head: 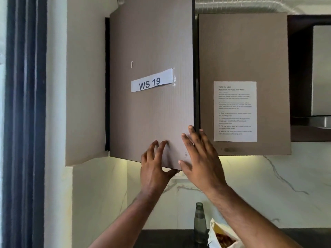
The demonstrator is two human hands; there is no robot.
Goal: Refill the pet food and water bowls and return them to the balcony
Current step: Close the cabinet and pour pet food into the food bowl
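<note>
Dark countertop (pixel 161 238) sits at the very bottom of my view, below both forearms. On it, just under my right wrist, an open pale bag (pixel 222 235) shows brown pet food inside, and touching its left side stands a grey-green bottle (pixel 199 224), upright, uncapped. No bowls in view, so I can't say where they are.

Up from there — the left hand (pixel 154 165) grips the bottom edge of a taupe cabinet door (pixel 152 42): thumb hooked under the lower rim, fingers (pixel 158 145) spread and curled against the front face. So it's clamped on that door, near its lower right corner. The right hand (pixel 198 158) lies flat and spread open just beside it, palm pressed over the same corner, fingertips (pixel 191 128) reaching the door's free edge where it meets the neighbouring door (pixel 243 51). Nothing held in it.

The door I'm on stands slightly ajar — a dark gap runs along its right edge. Above my left hand, a taped strip (pixel 152 83) reads "WS 19". Right of my right hand, a printed instruction sheet (pixel 235 111) is stuck to the neighbouring door, its small text mostly blurred.

Behind the hands, marbled white wall (pixel 259 185). Far left, a dark curtain (pixel 25 122); far right, a chimney hood (pixel 318 120); overhead, a ribbed silver duct (pixel 241 5).
</note>
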